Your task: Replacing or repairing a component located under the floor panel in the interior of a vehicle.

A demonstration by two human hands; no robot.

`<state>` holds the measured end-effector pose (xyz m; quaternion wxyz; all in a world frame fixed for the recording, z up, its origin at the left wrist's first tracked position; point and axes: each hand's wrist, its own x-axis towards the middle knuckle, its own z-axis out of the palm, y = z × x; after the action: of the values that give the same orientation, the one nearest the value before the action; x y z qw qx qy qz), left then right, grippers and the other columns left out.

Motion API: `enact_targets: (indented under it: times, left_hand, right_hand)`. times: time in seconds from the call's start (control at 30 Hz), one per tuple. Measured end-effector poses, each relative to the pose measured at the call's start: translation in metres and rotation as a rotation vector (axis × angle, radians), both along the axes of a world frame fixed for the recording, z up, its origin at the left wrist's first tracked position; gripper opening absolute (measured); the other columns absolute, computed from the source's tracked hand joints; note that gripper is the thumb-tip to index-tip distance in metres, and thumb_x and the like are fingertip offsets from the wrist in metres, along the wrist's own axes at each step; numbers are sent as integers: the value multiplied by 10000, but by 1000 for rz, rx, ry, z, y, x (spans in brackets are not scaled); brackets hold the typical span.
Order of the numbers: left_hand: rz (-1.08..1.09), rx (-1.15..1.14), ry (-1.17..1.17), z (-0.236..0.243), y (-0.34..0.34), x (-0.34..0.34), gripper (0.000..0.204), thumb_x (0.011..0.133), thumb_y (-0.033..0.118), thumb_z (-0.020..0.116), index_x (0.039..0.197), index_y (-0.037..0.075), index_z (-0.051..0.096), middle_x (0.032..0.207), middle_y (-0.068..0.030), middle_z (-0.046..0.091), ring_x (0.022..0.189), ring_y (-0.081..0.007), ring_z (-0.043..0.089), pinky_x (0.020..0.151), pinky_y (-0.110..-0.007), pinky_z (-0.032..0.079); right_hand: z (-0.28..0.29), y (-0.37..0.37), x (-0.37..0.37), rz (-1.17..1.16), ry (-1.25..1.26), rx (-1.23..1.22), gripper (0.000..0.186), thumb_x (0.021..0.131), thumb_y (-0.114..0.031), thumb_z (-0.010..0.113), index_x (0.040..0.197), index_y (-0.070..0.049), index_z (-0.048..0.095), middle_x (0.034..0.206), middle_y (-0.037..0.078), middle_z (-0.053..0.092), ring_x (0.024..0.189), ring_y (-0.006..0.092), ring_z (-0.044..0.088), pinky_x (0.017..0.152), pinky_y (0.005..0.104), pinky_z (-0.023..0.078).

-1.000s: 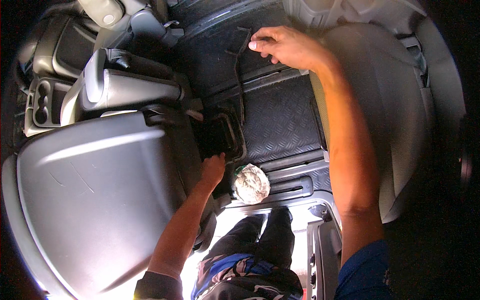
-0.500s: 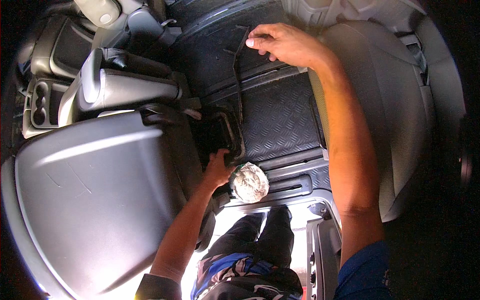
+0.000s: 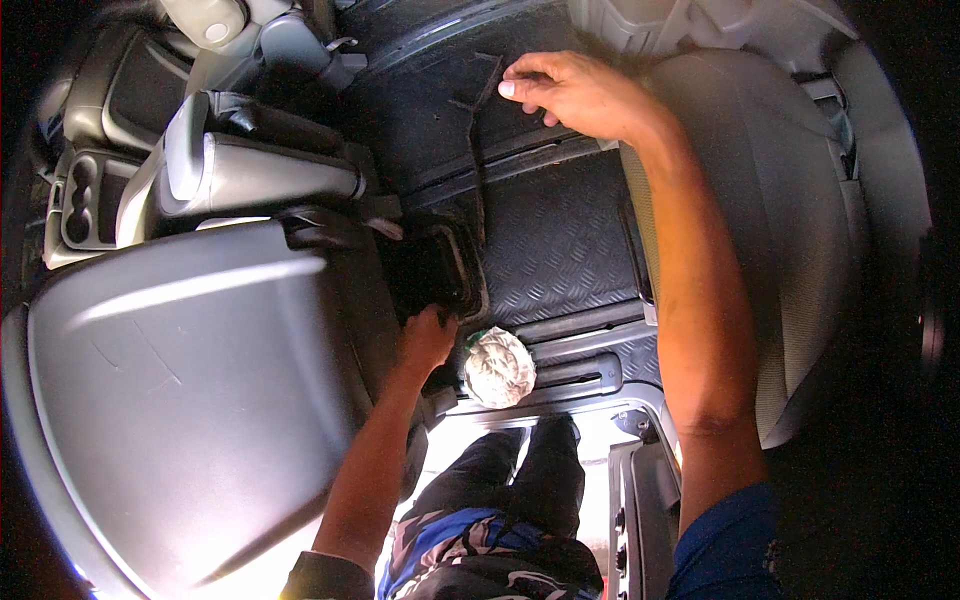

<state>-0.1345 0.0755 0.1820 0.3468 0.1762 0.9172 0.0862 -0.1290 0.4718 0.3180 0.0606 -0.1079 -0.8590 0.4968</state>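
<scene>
My right hand (image 3: 540, 88) hovers over the dark floor at the top, fingers loosely curled but apart, holding nothing visible, beside a thin dark strip (image 3: 477, 155) lying lengthwise there. My left hand (image 3: 430, 335) reaches to the near edge of a dark rectangular recess (image 3: 455, 265) left of the ribbed floor panel; its fingertips are hidden in shadow, so I cannot tell whether they grip. Just right of that hand sits a round, crumpled whitish bundle (image 3: 500, 367) with some green at its edge.
A large dark seat back (image 3: 180, 360) fills the left, with folded seats (image 3: 250, 175) and cupholders (image 3: 90, 200) beyond. A fabric seat (image 3: 760, 180) stands right under my right arm. Metal rails (image 3: 570, 330) cross the floor. My legs (image 3: 545, 470) show through the bright doorway below.
My left hand moved up with fingers spreading half a second ago, and has since dropped slightly, fingers curled again. My right hand shifted only slightly.
</scene>
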Motion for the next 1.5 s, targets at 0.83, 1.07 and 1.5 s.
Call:
enact_targets:
  times: [0.83,1.07,1.5]
  left_hand:
    - [250,-39,40,49,-3,-2,519,971,477,585,1145,8,724,1089,-286,707,1069,-470,671,937,-539,533]
    - [405,193,141,73,37,-34,524,980,483,591,1128,-2,725,882,-226,737,769,-346,749,765,-483,582]
    - [502,592,589,-136,137,-127,515,1028,360,546,1352,-39,542,1311,-307,587,1208,-485,564,1018,-502,460]
  right_hand:
    - [5,-1,-2,7,-13,-12,516,980,-497,609,1168,-22,681,764,79,647,646,177,590,641,365,492]
    - [7,8,-4,56,-141,5,516,994,-452,622,1334,-64,619,1080,88,711,837,165,643,766,325,533]
    - [7,0,-3,34,-99,50,471,1009,-378,626,1304,-11,622,1128,159,722,943,206,689,824,341,557]
